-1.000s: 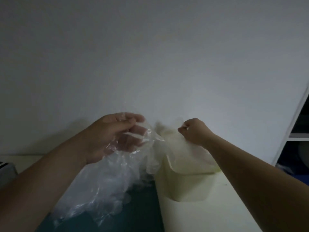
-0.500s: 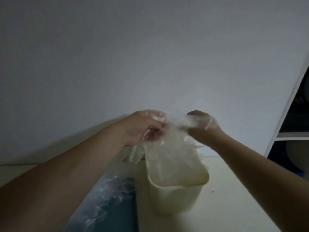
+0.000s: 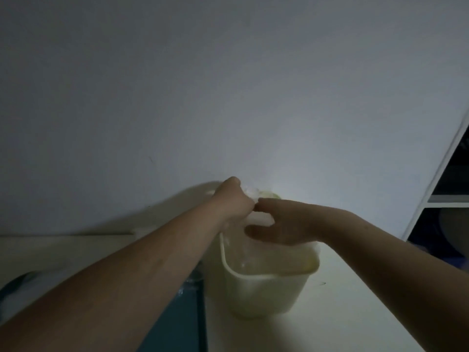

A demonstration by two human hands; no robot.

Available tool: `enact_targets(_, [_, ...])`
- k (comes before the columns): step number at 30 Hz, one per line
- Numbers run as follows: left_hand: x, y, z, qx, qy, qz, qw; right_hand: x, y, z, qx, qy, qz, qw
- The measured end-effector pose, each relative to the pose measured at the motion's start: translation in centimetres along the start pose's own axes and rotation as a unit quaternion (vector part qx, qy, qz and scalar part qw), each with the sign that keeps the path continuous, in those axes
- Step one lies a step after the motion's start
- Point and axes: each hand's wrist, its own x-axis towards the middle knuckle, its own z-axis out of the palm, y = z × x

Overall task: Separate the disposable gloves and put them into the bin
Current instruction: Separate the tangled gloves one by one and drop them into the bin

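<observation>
A person's two bare forearms reach away from the camera over one cream rectangular plastic bin (image 3: pixel 256 288) that stands on a pale cream tabletop (image 3: pixel 342 313), close to a plain white wall (image 3: pixel 228 97) at the far side.

The left hand (image 3: pixel 234 199) is balled into a fist with its knuckles turned up. It grips a crumpled clear plastic disposable glove (image 3: pixel 252 192), a small pale wad of which shows at the far right edge of the fist. The fist hangs above the far left part of the bin's opening.

The right hand (image 3: pixel 286 222) comes in from the right and lies flat over the opening, palm down. Its fingers are straight and its thumb is spread wide toward the near side. It holds nothing, and its forefinger tip meets the left fist just beside the wad. A faint pale film hangs between the two hands into the bin. The dim light does not show whether this film is the same glove or another one.

The count is two hands, one bin and one visible wad of glove. How many gloves the wad holds cannot be told.

Left of the bin and nearer the camera, a dark teal mat (image 3: pixel 177 326) covers part of the table. One scrap of clear film (image 3: pixel 189 282) lies on it against the bin's left wall. At the far right edge stands one white shelf unit (image 3: pixel 448 199) with dark compartments.
</observation>
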Motion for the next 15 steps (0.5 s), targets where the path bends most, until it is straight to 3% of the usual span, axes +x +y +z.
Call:
enact_targets(5, [-2.4, -1.1, -2.4, -0.055, 0.046, 0.049, 0.996, 2.3, -1.8, 2.7, -0.053, -0.102, 0.109, 0.987])
enact_targets(10, [-4.6, -2.9, -5.6, -0.060, 0.058, 0.065, 0.994, 4.4, -2.2, 4.6, -0.123, -0.200, 0.125, 0.964])
enact_targets(13, [-5.9, -4.2, -6.8, -0.060, 0.053, 0.065, 0.995, 4.7, -2.2, 5.1, -0.157, -0.208, 0.140, 0.955])
enact_targets(15, [-7.0, -5.5, -7.7, -0.038, 0.047, 0.076, 0.995, 4.3, -2.9, 5.0, -0.151, -0.166, 0.126, 0.966])
